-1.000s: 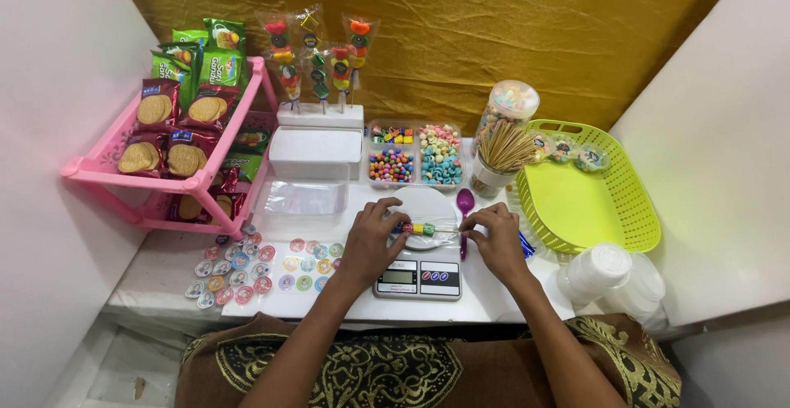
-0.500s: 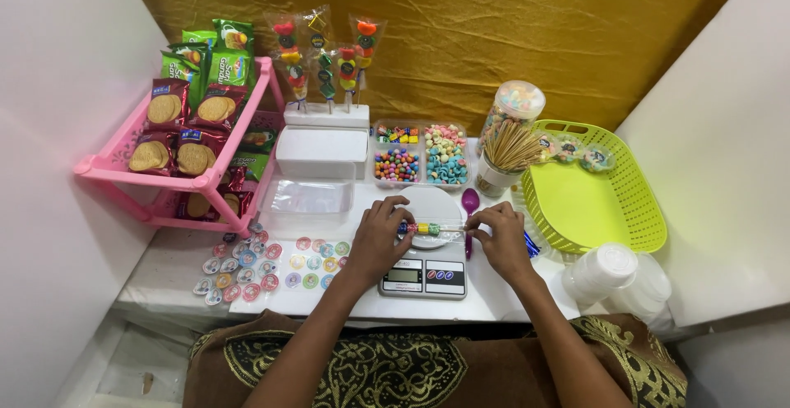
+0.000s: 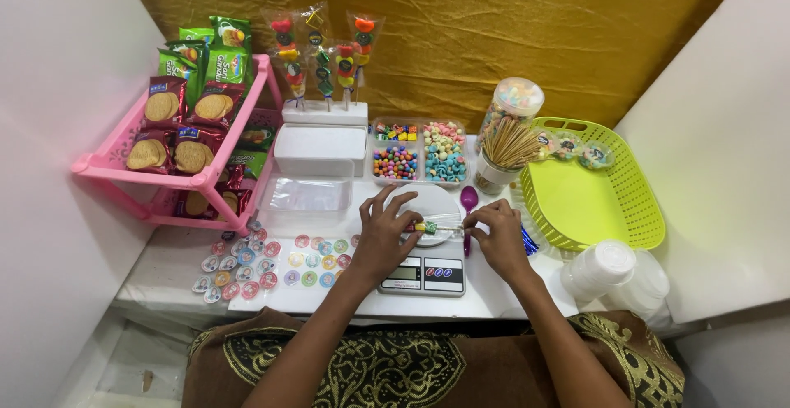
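Note:
My left hand and my right hand meet over a small digital scale with a white plate on it. Between them they hold a thin wooden skewer with small coloured candies threaded on it. The left fingers pinch the candy end, the right fingers pinch the bare stick end. A purple spoon lies just beyond the right hand.
A divided tray of coloured candies, a cup of skewers, a candy jar and wrapped finished skewers stand behind. A pink rack of biscuit packets is left, round stickers in front, a green basket and white lids right.
Both hands stay on the skewer over the plate, with only small finger shifts. The camera view has tilted slightly.

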